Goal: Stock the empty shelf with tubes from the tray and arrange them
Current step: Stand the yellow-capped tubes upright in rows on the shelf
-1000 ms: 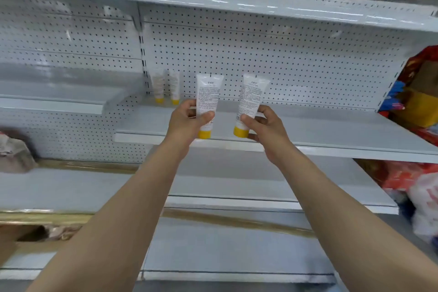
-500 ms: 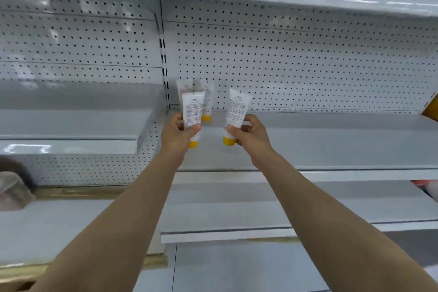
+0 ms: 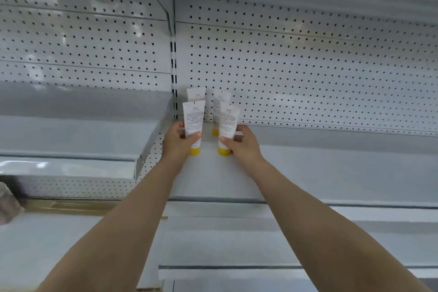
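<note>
Two tubes stand cap-down near the shelf (image 3: 308, 173) back: the left hand (image 3: 176, 143) grips the left tube (image 3: 193, 121), the right hand (image 3: 241, 143) the right tube (image 3: 228, 123), each just before a rear tube (image 3: 196, 95). Releasing them tilted risks toppling the narrow caps; pushing deeper risks knocking the back pair.

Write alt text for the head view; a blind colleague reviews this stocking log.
The left hand holds the left front tube and the right hand the right front tube, both white, yellow caps down, at the left end of a grey shelf. Two back tubes of the same kind stand behind them against the pegboard.
</note>
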